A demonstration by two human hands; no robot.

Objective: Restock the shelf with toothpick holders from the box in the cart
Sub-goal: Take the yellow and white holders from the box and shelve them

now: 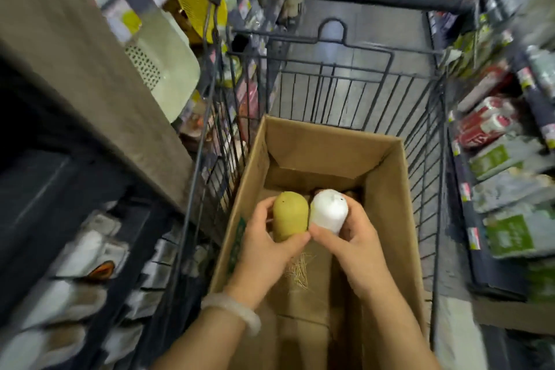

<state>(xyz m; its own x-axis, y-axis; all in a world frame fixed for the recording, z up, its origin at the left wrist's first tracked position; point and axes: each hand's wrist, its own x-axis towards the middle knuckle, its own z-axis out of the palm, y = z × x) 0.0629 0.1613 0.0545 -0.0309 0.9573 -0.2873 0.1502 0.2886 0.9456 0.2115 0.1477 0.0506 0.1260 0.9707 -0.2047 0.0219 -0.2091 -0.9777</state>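
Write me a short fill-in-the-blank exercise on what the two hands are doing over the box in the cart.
1. The left hand holds a ____ toothpick holder.
2. The right hand holds a ____ toothpick holder.
3. Both holders are held above an open ____ box.
4. Loose ____ lie on the box's floor below the hands.

Missing words: yellow-green; white; cardboard; toothpicks

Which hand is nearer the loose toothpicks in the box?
Left. The left hand is just above the loose toothpicks; the right hand is further right.
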